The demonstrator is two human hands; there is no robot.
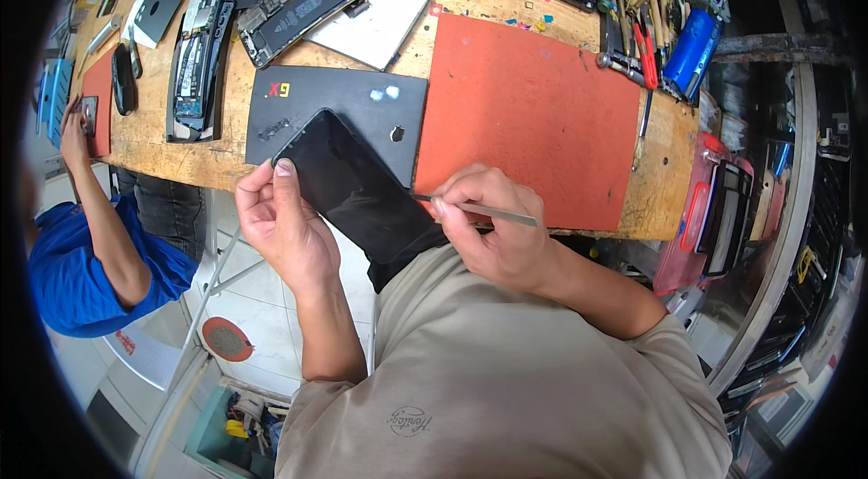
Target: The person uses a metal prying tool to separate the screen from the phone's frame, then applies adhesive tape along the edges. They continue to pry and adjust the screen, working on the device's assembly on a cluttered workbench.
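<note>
A glossy black slab [351, 176], a phone or its screen panel, is tilted across the bench's near edge. Thumb and fingers of my left hand [285, 217] pinch it by its left edge near the upper corner. Its lower end reaches down to my lap. Against its right edge, my right hand [497, 221] grips a thin flat metal pry tool [497, 212], whose tip is hidden by or close to the slab's side. Beneath the slab's upper part lies a black mat [307, 90], and an orange mat [533, 108] spreads to the right.
An opened phone [312, 0] with exposed battery lies at the back, with another opened device [197, 63] left of it. Red-handled pliers [646, 58], a blue canister [694, 45] and other tools crowd the right. A co-worker in a blue shirt [99, 271] sits at left.
</note>
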